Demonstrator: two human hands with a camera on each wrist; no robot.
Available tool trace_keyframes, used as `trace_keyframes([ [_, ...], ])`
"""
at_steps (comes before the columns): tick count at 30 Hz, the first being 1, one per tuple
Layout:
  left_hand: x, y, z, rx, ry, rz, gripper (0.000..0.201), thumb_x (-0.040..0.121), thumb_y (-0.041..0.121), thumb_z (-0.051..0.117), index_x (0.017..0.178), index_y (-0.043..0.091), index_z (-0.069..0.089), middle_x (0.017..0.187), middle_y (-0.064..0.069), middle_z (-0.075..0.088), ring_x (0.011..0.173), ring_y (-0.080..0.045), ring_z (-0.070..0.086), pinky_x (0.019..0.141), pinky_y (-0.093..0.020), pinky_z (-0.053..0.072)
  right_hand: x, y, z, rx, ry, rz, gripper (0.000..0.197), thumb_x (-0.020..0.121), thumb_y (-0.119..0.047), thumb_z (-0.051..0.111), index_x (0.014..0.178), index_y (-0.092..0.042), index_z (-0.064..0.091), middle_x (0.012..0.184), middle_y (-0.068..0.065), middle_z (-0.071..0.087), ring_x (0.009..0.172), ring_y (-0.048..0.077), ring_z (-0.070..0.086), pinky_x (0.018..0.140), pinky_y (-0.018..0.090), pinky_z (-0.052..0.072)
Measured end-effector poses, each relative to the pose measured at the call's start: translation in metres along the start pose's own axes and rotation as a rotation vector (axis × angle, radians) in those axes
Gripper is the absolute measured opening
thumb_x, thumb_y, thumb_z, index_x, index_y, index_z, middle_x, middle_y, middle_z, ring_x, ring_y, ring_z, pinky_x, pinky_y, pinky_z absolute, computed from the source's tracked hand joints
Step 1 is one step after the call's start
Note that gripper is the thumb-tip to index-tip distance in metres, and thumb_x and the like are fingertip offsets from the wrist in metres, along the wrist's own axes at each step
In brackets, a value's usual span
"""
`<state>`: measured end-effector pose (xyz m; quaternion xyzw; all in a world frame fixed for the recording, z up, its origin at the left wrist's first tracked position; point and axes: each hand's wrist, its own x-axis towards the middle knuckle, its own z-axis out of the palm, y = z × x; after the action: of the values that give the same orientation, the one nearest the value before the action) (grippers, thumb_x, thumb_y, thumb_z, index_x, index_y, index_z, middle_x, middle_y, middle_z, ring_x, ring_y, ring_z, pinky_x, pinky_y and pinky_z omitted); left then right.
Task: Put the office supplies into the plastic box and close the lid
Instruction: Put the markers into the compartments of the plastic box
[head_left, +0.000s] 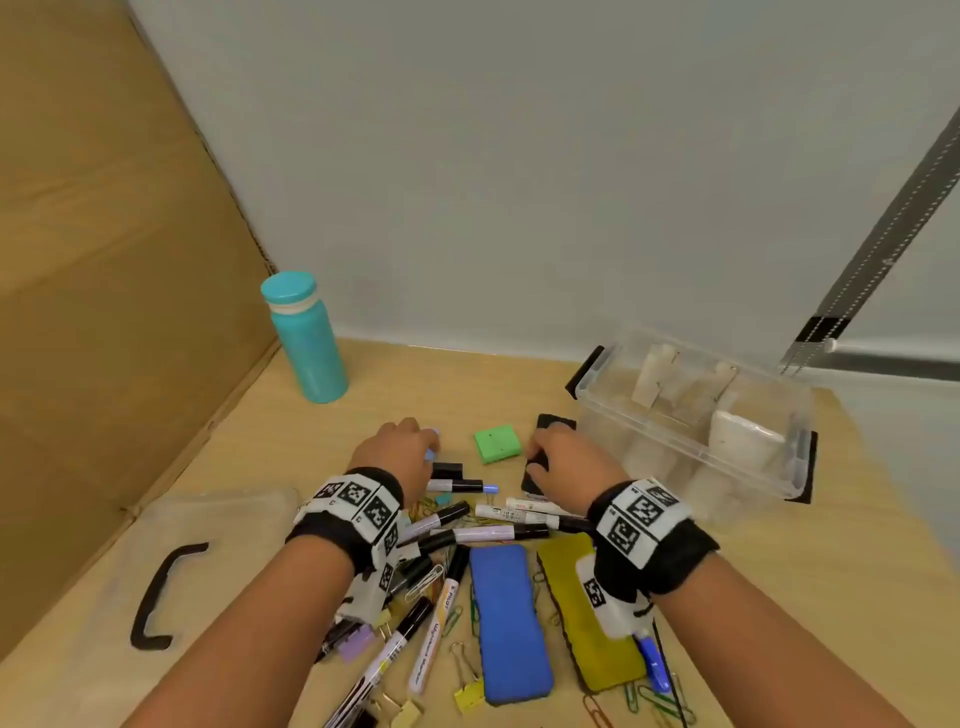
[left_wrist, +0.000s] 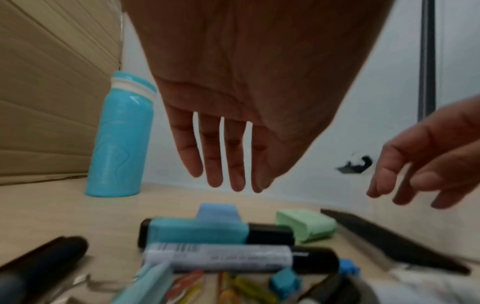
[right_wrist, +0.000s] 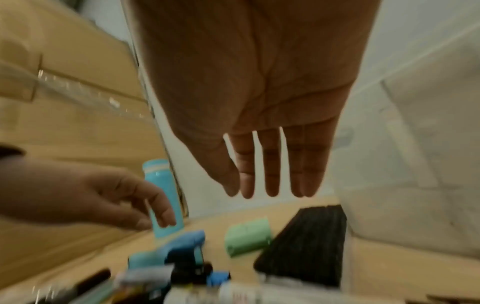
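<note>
left hand (left_wrist: 233, 102) released | right hand (right_wrist: 259, 102) released | teal bottle (head_left: 306, 345) far-left | green block (head_left: 497, 443) between hands

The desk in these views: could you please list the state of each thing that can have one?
Box: open, lid off, some pale items inside.
Lid: flat on the desk, left of the supplies.
Bottle: upright, capped.
Left hand: empty, fingers straight, above the markers.
Right hand: empty, fingers straight, over the black eraser.
Green block: lying on the desk, untouched.
Blue eraser: flat on the desk.
</note>
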<state>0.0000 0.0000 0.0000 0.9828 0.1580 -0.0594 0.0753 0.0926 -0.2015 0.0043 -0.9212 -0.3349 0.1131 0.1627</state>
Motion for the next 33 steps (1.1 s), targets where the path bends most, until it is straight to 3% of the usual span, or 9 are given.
trace_keyframes([
  [6, 0.013, -0.003, 0.007, 0.112, -0.108, -0.009, 0.026, 0.092, 0.022, 0.053, 0.117, 0.025, 0.058, 0.123, -0.005, 0.046, 0.117, -0.025, 0.043, 0.089, -0.038, 0.047, 0.020, -0.030, 0.036, -0.136, -0.146, -0.135, 0.030, 0.095, -0.026, 0.046, 0.122, -0.017, 0.055, 0.124, 0.007, 0.051, 0.118, 0.026, 0.045, 0.091, 0.042, 0.047],
  [12, 0.019, -0.001, 0.015, 0.137, -0.111, 0.012, 0.024, 0.090, 0.011, 0.052, 0.112, 0.020, 0.059, 0.122, -0.006, 0.046, 0.114, -0.025, 0.044, 0.086, -0.037, 0.048, 0.033, -0.052, 0.056, -0.315, -0.181, -0.132, 0.030, 0.094, -0.018, 0.051, 0.122, -0.010, 0.053, 0.123, 0.012, 0.048, 0.117, 0.030, 0.044, 0.080, 0.038, 0.043],
  [16, 0.019, 0.000, 0.018, 0.206, -0.111, 0.052, 0.028, 0.090, 0.009, 0.050, 0.116, 0.016, 0.057, 0.125, -0.008, 0.044, 0.117, -0.026, 0.042, 0.084, -0.037, 0.047, 0.031, -0.049, 0.050, -0.312, -0.185, -0.115, 0.025, 0.094, -0.016, 0.050, 0.118, -0.009, 0.055, 0.119, 0.013, 0.055, 0.110, 0.030, 0.052, 0.083, 0.039, 0.047],
  [22, 0.018, -0.004, 0.023, 0.327, -0.183, 0.087, 0.034, 0.091, 0.016, 0.050, 0.125, 0.014, 0.054, 0.141, -0.009, 0.035, 0.128, -0.030, 0.033, 0.093, -0.040, 0.044, 0.000, -0.027, 0.034, 0.037, -0.063, -0.063, 0.016, 0.091, -0.025, 0.054, 0.103, -0.015, 0.057, 0.100, 0.005, 0.061, 0.087, 0.022, 0.059, 0.072, 0.032, 0.047],
  [25, 0.017, -0.005, 0.020, 0.345, -0.187, 0.088, 0.037, 0.091, 0.018, 0.049, 0.128, 0.012, 0.052, 0.140, -0.010, 0.035, 0.128, -0.029, 0.033, 0.094, -0.040, 0.043, -0.023, -0.014, 0.025, 0.248, 0.034, -0.044, 0.013, 0.092, -0.028, 0.057, 0.100, -0.018, 0.054, 0.082, -0.003, 0.056, 0.070, 0.013, 0.053, 0.065, 0.030, 0.045],
  [27, 0.014, -0.004, 0.012, 0.296, -0.155, 0.079, 0.038, 0.093, 0.020, 0.046, 0.130, 0.010, 0.048, 0.137, -0.011, 0.039, 0.126, -0.028, 0.035, 0.096, -0.039, 0.042, -0.040, -0.007, 0.017, 0.393, 0.091, -0.038, 0.012, 0.093, -0.027, 0.057, 0.100, -0.019, 0.053, 0.078, -0.006, 0.059, 0.066, 0.011, 0.055, 0.064, 0.028, 0.048],
  [30, 0.002, -0.010, -0.006, 0.003, -0.058, 0.012, 0.032, 0.095, 0.023, 0.042, 0.124, 0.010, 0.049, 0.113, -0.009, 0.056, 0.101, -0.026, 0.054, 0.082, -0.036, 0.047, -0.065, -0.002, 0.001, 0.674, 0.194, -0.049, 0.010, 0.094, -0.023, 0.057, 0.103, -0.020, 0.055, 0.097, -0.008, 0.068, 0.083, 0.002, 0.066, 0.071, 0.018, 0.052],
  [33, -0.020, -0.021, -0.017, -0.199, 0.029, -0.003, 0.023, 0.098, 0.024, 0.040, 0.116, 0.011, 0.045, 0.082, -0.004, 0.058, 0.072, -0.025, 0.056, 0.062, -0.032, 0.042, -0.078, 0.001, -0.014, 0.832, 0.331, -0.059, 0.011, 0.097, -0.019, 0.052, 0.107, -0.017, 0.052, 0.106, -0.007, 0.069, 0.092, -0.002, 0.067, 0.077, 0.011, 0.051],
])
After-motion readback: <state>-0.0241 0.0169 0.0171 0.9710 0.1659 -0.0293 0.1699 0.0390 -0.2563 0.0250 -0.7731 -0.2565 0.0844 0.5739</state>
